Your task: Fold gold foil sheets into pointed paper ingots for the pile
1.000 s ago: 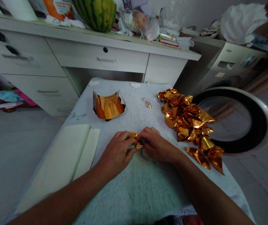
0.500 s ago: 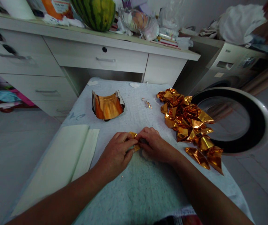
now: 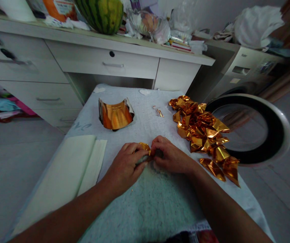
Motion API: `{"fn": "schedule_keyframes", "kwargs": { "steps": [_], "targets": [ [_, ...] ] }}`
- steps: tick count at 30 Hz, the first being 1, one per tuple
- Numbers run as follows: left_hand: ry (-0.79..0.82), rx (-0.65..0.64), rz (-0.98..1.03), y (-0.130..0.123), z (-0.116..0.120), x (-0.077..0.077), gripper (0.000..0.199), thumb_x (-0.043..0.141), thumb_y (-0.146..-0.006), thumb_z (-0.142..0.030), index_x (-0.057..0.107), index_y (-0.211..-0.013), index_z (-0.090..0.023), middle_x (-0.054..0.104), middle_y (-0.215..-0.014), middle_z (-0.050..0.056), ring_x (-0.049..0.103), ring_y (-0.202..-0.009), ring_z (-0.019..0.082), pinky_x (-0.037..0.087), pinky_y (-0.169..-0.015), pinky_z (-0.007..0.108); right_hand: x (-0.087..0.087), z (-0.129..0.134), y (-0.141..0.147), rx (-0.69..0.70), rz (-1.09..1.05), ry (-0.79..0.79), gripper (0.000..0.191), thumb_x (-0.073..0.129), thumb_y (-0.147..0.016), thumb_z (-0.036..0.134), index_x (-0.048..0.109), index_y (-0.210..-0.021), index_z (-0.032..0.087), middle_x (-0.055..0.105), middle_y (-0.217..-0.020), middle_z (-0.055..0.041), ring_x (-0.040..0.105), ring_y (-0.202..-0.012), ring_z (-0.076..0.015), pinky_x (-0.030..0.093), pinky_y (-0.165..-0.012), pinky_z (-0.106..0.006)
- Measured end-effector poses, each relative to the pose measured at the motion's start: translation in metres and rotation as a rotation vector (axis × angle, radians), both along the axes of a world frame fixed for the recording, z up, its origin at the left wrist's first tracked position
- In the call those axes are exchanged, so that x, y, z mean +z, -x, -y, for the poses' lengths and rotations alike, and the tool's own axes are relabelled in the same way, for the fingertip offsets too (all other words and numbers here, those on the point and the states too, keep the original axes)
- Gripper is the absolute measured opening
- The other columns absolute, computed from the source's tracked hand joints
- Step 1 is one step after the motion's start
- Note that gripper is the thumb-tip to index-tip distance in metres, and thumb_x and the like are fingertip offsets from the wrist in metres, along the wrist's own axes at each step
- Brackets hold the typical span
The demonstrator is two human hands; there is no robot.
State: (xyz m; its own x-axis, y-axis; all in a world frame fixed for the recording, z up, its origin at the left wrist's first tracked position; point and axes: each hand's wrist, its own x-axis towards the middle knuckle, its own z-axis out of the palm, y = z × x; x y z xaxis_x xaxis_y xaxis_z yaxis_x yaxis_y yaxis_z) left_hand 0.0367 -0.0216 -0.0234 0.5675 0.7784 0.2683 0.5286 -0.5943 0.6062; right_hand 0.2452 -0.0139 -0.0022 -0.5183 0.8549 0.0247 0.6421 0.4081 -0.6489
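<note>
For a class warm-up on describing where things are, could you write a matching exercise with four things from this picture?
1. Watermelon
2. Washing machine door
3. Heap of folded gold foil
4. Left hand

A. Swung open
B. Holding a small gold piece
C. On the counter
D. On the cloth, right of both hands

Pairs: 1-C; 2-A; 3-D; 4-B

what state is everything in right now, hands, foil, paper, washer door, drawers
left hand, fingers closed on the foil piece
right hand, fingers curled at its end, grip unclear
foil piece, partly hidden by fingers
folded foil pieces, heaped
foil sheets, stacked, curled up at both sides
foil scraps, loose
paper, lying flat
washer door, open
middle drawer, shut
</note>
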Motion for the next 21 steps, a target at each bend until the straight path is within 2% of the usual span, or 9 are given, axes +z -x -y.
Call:
{"fn": "schedule_keyframes", "kwargs": {
  "steps": [6, 13, 21],
  "targets": [
    [0.022, 0.048, -0.021, -0.002, -0.0003, 0.0005, 0.005, 0.061, -0.085, -0.016, 0.061, -0.086, -0.021, 0.059, -0.101, 0.005, 0.051, -0.101, 0.024, 0.046, -0.088, 0.041, 0.0025, 0.0002, -0.0023, 0.033, 0.018, 0.011, 0.013, 0.063, -0.08, 0.007, 0.06, -0.085, 0.019, 0.054, -0.101, -0.0037, 0.049, -0.099, -0.0199, 0.04, -0.091, -0.037],
    [0.021, 0.04, -0.009, -0.0028, -0.0002, -0.0003, 0.009, 0.06, -0.086, -0.015, 0.062, -0.079, -0.021, 0.058, -0.101, 0.004, 0.05, -0.1, 0.023, 0.046, -0.088, 0.041, 0.006, 0.0005, 0.0004, 0.039, 0.063, 0.009, 0.009, 0.061, -0.084, 0.009, 0.059, -0.081, 0.017, 0.054, -0.099, -0.0044, 0.048, -0.097, -0.0197, 0.039, -0.089, -0.037],
    [0.036, 0.055, -0.029, -0.0048, 0.0, -0.0011, 0.011, 0.059, -0.086, -0.014, 0.062, -0.077, -0.019, 0.056, -0.102, 0.006, 0.049, -0.101, 0.023, 0.045, -0.09, 0.042, 0.0023, 0.0009, 0.0037, 0.019, 0.086, -0.023, 0.009, 0.058, -0.087, 0.011, 0.059, -0.079, 0.016, 0.054, -0.097, -0.0049, 0.047, -0.094, -0.0191, 0.039, -0.087, -0.036]
  ]
}}
